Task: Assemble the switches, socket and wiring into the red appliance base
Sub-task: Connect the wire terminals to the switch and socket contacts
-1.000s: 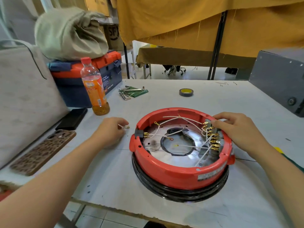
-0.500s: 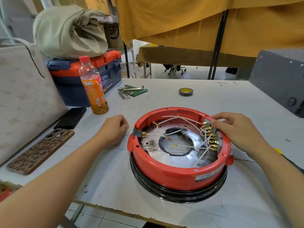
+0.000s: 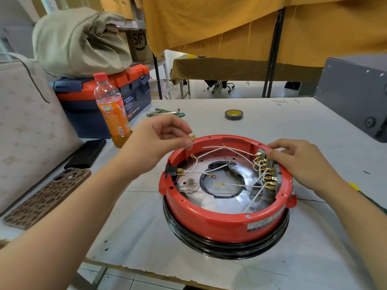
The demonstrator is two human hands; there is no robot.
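Hands (image 3: 159,143) above red base (image 3: 219,222)

mustard cloth (image 3: 230,24) hangs ahead of me, another draped table (image 3: 219,68) behind it, pale tiled floor (image 3: 240,92) beyond.

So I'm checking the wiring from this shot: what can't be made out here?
- Head view: the small brass piece pinched by the left hand is mostly covered by its fingers; its type is unclear.
- The switch block is partly hidden by the right hand.
- The label on the red base is too blurred to read.
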